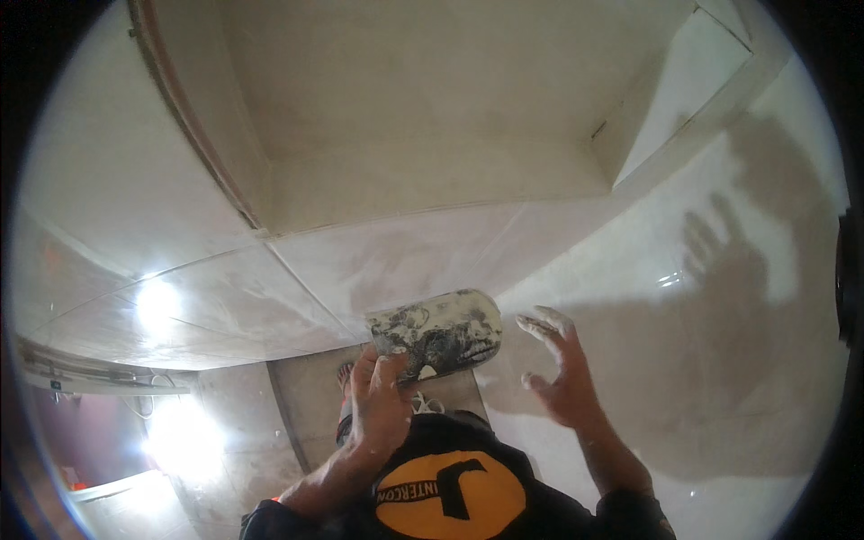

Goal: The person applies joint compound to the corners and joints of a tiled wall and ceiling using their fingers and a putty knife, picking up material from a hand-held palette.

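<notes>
My left hand [378, 400] grips the near left edge of a dark, round-ended container [450, 328], smeared with pale paste. Its exact kind cannot be told. My right hand [562, 373] is raised to the right of the container, apart from it, with fingers spread and slightly bent. Pale paste coats those fingertips, and nothing is in that hand.
Ahead is a recessed wall niche [432, 171] with a ledge. Glossy pale tiles [684, 360] cover the right wall, where my shadow falls. More tiles [108, 234] run along the left. A bright light [184, 436] shines low at the left, above the floor tiles [315, 396].
</notes>
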Demonstrator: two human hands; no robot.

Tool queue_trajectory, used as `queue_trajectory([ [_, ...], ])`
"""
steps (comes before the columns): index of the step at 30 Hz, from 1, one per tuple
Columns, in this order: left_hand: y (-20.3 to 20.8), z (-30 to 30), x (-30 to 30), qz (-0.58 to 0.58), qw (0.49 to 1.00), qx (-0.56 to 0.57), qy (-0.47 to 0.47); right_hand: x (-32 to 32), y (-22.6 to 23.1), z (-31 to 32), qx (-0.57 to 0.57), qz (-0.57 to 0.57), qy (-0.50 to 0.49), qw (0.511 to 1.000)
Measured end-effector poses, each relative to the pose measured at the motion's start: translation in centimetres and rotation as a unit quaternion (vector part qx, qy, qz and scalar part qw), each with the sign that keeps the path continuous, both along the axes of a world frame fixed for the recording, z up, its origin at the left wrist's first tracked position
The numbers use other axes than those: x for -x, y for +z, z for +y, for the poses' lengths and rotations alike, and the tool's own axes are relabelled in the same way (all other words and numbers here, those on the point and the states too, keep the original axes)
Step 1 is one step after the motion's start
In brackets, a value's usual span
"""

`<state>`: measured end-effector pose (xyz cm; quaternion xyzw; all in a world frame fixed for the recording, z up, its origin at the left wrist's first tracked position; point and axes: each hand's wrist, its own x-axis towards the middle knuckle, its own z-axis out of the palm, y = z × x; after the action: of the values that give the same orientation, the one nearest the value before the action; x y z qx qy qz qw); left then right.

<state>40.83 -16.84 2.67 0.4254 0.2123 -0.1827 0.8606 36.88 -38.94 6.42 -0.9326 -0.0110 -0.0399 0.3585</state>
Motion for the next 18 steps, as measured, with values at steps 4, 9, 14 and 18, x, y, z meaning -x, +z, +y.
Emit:
queue_trajectory([
  [4,-1.3,0.7,-0.1,-0.137,0.986,-0.078,-0.061,-1.2,2.0,-0.1,-0.059,-0.081,0.083,0.991],
  [9,-0.8,1.9,-0.4,-0.131,0.978,-0.120,-0.110,-2.5,2.4,0.0,0.056,-0.115,0.157,0.979],
  [14,-2.7,2.7,-1.0,0.002,0.990,0.045,-0.136,-2.9,1.7,0.9,-0.007,-0.092,0.148,0.985],
  [18,-1.7,2.2,-1.8,0.108,0.964,0.193,-0.148,-3.0,0.3,1.4,-0.053,-0.060,0.122,0.989],
])
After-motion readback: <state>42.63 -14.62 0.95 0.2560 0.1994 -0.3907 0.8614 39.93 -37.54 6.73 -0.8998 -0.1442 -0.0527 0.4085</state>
